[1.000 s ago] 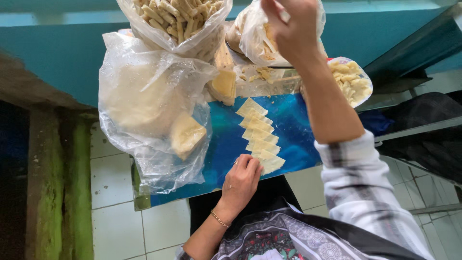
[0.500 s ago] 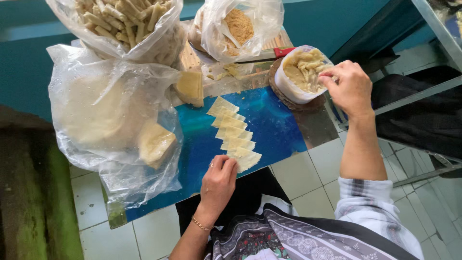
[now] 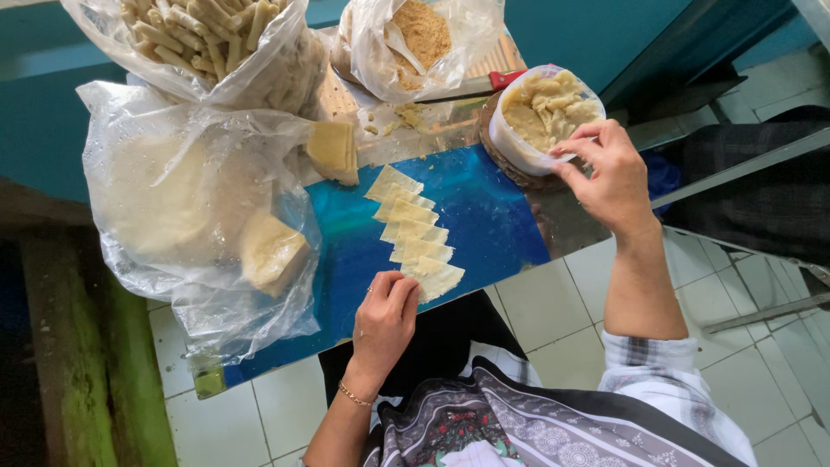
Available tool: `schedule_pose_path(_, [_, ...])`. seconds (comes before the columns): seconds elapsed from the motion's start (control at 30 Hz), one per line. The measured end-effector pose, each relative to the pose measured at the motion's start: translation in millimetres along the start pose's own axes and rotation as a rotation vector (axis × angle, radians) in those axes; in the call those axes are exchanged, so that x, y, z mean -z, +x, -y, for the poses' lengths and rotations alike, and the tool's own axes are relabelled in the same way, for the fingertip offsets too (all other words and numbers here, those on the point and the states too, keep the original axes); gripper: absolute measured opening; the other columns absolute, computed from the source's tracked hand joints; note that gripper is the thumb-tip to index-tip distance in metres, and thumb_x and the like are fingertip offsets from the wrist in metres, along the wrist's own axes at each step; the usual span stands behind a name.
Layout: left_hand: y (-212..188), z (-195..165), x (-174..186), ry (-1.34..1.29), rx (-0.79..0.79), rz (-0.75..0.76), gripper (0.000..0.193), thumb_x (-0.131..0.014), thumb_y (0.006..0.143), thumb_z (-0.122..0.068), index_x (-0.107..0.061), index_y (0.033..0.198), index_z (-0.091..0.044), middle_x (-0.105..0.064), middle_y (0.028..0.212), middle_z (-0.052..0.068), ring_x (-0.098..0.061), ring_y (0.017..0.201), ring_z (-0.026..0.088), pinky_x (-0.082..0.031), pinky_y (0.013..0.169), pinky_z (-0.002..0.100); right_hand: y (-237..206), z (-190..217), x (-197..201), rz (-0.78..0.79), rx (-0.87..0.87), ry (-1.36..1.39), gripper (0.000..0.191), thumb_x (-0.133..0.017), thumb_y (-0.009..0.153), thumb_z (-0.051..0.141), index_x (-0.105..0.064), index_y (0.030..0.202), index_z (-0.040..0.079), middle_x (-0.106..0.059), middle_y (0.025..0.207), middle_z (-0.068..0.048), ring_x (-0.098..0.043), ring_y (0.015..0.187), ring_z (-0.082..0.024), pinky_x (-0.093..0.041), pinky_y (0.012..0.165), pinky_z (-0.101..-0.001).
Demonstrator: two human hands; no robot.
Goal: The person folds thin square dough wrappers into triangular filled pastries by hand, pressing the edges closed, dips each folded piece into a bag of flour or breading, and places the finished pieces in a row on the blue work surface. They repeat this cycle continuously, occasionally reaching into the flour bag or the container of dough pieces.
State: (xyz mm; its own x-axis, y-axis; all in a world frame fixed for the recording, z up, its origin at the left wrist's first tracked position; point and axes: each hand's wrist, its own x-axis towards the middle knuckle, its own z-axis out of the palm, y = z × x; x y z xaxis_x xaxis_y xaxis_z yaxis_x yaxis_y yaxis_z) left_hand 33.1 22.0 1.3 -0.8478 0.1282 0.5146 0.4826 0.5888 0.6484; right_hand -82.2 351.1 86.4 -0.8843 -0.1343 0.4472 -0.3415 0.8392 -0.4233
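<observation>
Several pale square dough wrappers (image 3: 413, 233) lie overlapped in a row on a shiny blue tabletop (image 3: 484, 216). My left hand (image 3: 386, 313) rests at the near end of the row, fingertips touching the nearest wrapper. My right hand (image 3: 610, 173) is at the rim of a white bowl of yellowish filling (image 3: 540, 111), fingers pinched together at the bowl's edge; whether they hold filling is unclear.
A big clear bag with a stack of wrappers (image 3: 203, 216) fills the left of the table. Behind it are a bag of rolled sticks (image 3: 203, 35), a bag of brown crumbs (image 3: 419, 39), a small wrapper stack (image 3: 333, 149) and a red-handled knife (image 3: 484, 84). White floor tiles lie below.
My right hand came down from the far bags to the filling bowl's rim. My left hand stayed at the near wrapper. The view shifted slightly.
</observation>
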Motion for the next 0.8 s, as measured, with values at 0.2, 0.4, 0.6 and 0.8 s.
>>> schedule_pose_path(0.2, [-1, 1, 1, -0.013, 0.027, 0.006, 0.012, -0.073, 0.089, -0.002, -0.064, 0.097, -0.003, -0.062, 0.098, 0.012, -0.067, 0.084, 0.031, -0.056, 0.071, 0.037, -8, 2, -15, -0.072, 0.033, -0.255, 0.035, -0.072, 0.086, -0.001, -0.079, 0.117, 0.015, -0.063, 0.130, -0.005, -0.061, 0.115, -0.026, -0.050, 0.090, -0.0394])
schedule_pose_path(0.4, [-1, 0, 2, 0.036, 0.022, -0.021, 0.011, -0.071, 0.090, -0.001, -0.064, 0.098, -0.003, -0.062, 0.099, 0.012, -0.067, 0.087, 0.031, -0.056, 0.072, 0.039, -32, 42, -29, -0.260, 0.157, -0.467, 0.034, -0.073, 0.091, -0.004, -0.076, 0.121, 0.011, -0.061, 0.141, -0.014, -0.055, 0.127, -0.033, -0.045, 0.103, -0.0441])
schedule_pose_path(0.6, [-2, 2, 3, 0.014, 0.051, -0.014, 0.012, -0.071, 0.091, -0.001, -0.064, 0.100, -0.003, -0.063, 0.099, 0.012, -0.067, 0.088, 0.031, -0.056, 0.072, 0.038, 28, 52, -76, -0.262, 0.255, 0.019, 0.027, -0.072, 0.098, -0.001, -0.073, 0.123, 0.007, -0.066, 0.122, -0.013, -0.063, 0.114, -0.033, -0.051, 0.100, -0.0430])
schedule_pose_path(0.8, [-2, 3, 5, -0.027, 0.036, -0.040, 0.014, -0.070, 0.088, 0.001, -0.064, 0.100, -0.003, -0.063, 0.100, 0.013, -0.067, 0.089, 0.034, -0.055, 0.074, 0.041, 206, 28, -186, -0.003, -0.056, -0.045, 0.016, -0.073, 0.090, 0.031, -0.081, 0.097, 0.019, -0.077, 0.091, -0.011, -0.072, 0.087, -0.035, -0.055, 0.075, -0.0481])
